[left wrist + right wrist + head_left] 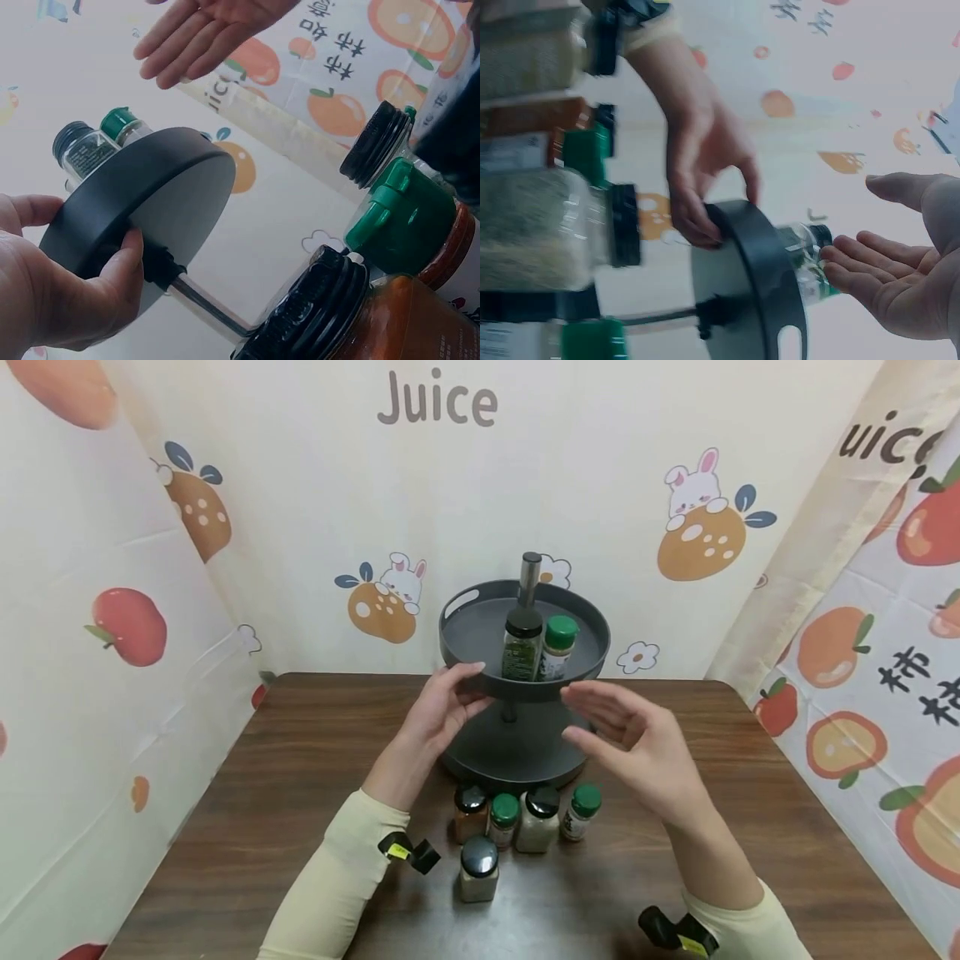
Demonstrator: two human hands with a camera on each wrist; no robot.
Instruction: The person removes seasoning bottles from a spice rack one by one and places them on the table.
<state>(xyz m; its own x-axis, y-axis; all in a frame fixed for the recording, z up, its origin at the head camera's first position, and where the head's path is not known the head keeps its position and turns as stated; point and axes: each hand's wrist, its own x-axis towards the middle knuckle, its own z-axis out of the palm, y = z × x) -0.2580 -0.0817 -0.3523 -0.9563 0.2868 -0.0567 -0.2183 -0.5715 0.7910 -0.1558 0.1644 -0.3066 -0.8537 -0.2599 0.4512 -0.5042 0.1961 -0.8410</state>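
A dark grey two-tier turntable tray stands at the back of the table, its upper tier [480,628] above the lower tier [517,760]. My left hand [431,714] grips the upper tier's rim at its front left; the left wrist view shows fingers and thumb pinching the rim [142,176]. On that tier sit a black-capped spice jar [521,652] and a green-capped spice jar [557,652], side by side near the front. To the right of the rim, my right hand [641,747] is held with straight fingers and thumb apart, holding nothing. In the right wrist view its palm [907,289] shows.
In front of the lower tier stand several spice jars: an orange-brown one [470,822], two with green caps [505,814] [585,802], and a larger black-capped one [537,827]. Another black-capped jar [478,877] stands nearer. Fruit-printed cloth [300,485] surrounds the wooden table [300,760].
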